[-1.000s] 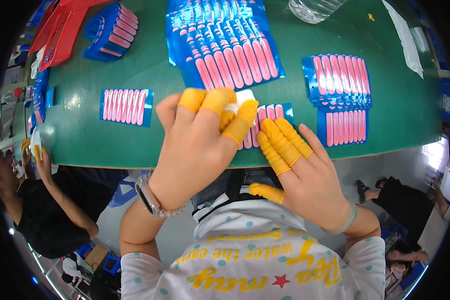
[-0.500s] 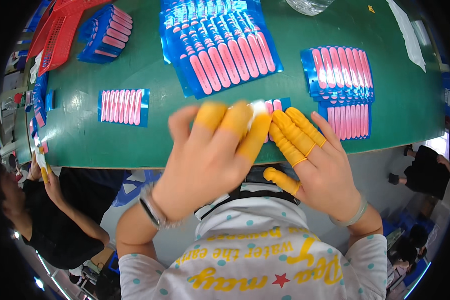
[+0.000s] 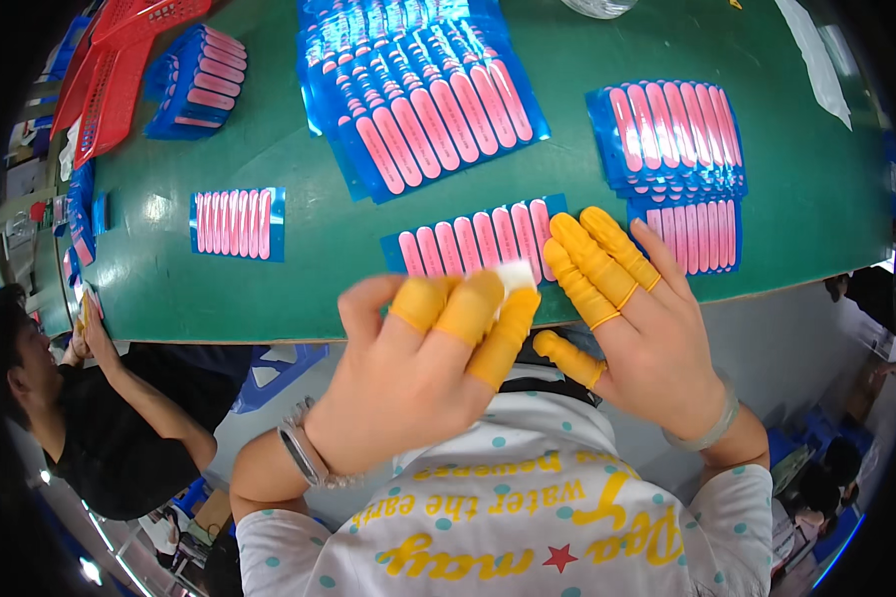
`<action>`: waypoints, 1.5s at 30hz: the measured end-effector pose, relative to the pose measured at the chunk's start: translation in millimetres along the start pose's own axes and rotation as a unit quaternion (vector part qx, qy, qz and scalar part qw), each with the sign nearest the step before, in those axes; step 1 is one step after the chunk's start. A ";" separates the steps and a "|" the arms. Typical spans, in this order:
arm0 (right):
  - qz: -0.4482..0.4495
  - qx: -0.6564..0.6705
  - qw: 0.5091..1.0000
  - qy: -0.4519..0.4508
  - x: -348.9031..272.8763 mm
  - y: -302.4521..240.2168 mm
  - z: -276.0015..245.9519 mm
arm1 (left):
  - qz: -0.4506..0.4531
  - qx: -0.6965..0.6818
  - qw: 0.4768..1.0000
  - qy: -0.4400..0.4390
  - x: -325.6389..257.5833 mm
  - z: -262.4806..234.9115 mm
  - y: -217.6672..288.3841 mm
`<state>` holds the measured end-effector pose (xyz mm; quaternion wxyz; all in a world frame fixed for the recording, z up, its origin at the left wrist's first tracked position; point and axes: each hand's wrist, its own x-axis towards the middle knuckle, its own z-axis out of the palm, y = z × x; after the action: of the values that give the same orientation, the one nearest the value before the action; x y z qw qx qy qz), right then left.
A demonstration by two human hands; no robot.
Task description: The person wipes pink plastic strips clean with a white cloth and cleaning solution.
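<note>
A blue sheet with a row of pink rounded strips lies flat near the table's front edge. My right hand rests at its right end, the fingers in yellow finger cots stretched out and the thumb apart. My left hand is closed over the sheet's near edge, also in yellow finger cots. Between its fingers is a small white piece, perhaps cloth or paper; most of it is hidden and the hand is slightly blurred.
The green table carries a large overlapping pile of similar sheets, a right-hand stack, a small single sheet and a far-left stack. Red baskets stand far left. A co-worker sits at left.
My left hand has moved down toward the table's front edge with the white piece, uncovering the sheet's pink strips. My right hand stays at the sheet's right end. The view has shifted slightly.
</note>
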<state>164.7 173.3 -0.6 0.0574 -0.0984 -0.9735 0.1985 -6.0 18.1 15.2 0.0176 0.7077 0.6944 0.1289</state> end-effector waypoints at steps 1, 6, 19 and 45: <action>0.001 0.001 1.000 0.000 -0.1 -0.9 -0.8 | -0.006 0.031 0.999 0.005 9.8 -1.5 -4.1; 0.040 -0.018 0.999 -0.008 -0.8 -9.4 2.5 | -0.015 0.069 0.996 0.048 32.9 12.4 -19.8; 0.017 0.029 0.999 0.029 -0.2 -0.3 -2.9 | -0.019 0.013 1.000 0.009 18.9 3.9 2.9; 0.044 -0.027 0.998 0.021 -8.9 -7.9 -4.0 | 0.019 0.112 0.992 0.058 38.5 25.6 -3.1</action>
<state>172.6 165.8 5.5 0.0660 -0.1469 -0.9718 0.1720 -3.7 60.1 -4.1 -0.1041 0.7097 0.6907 0.0915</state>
